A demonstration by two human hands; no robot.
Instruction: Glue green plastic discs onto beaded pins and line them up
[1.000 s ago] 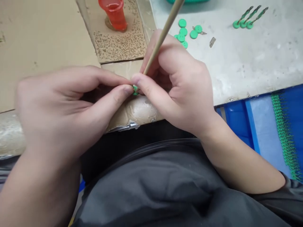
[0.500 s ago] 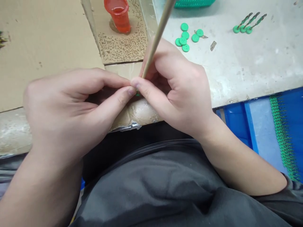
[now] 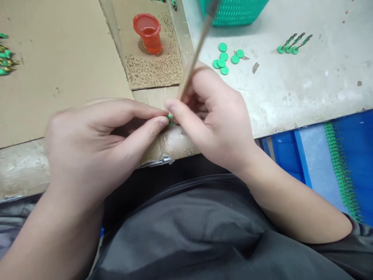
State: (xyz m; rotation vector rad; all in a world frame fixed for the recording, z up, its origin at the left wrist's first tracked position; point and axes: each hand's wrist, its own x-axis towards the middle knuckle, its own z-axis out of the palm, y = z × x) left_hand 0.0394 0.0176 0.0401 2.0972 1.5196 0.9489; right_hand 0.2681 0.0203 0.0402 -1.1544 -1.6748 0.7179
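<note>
Between the thumb and forefinger of my left hand [image 3: 96, 140], a small green disc [image 3: 170, 120] is pinched at the table's front edge, mostly covered by the fingers. My right hand [image 3: 218, 116] grips a thin wooden stick [image 3: 194, 64] that slants upward and has a dark, blurred upper end. Its thumb and fingertips are just right of the disc; I cannot tell whether they touch it. Several loose green button-like discs [image 3: 223, 56] lie on the table beyond my right hand. Farther right, three green discs [image 3: 288, 49] have dark twisted stems attached.
A red cup of liquid [image 3: 151, 42] stands on stained cardboard [image 3: 157, 74]. Behind the loose discs is a green basket [image 3: 237, 13]. Green-and-dark pieces [image 3: 6, 60] lie at far left. Below the table at right, a blue tray [image 3: 358, 155] holds a row of green stemmed pieces [image 3: 339, 167].
The view has shifted, so the table items sit lower. My right fingertips have drawn slightly away from my left ones, and more of the green disc shows. The stick's dark end has come into view.
</note>
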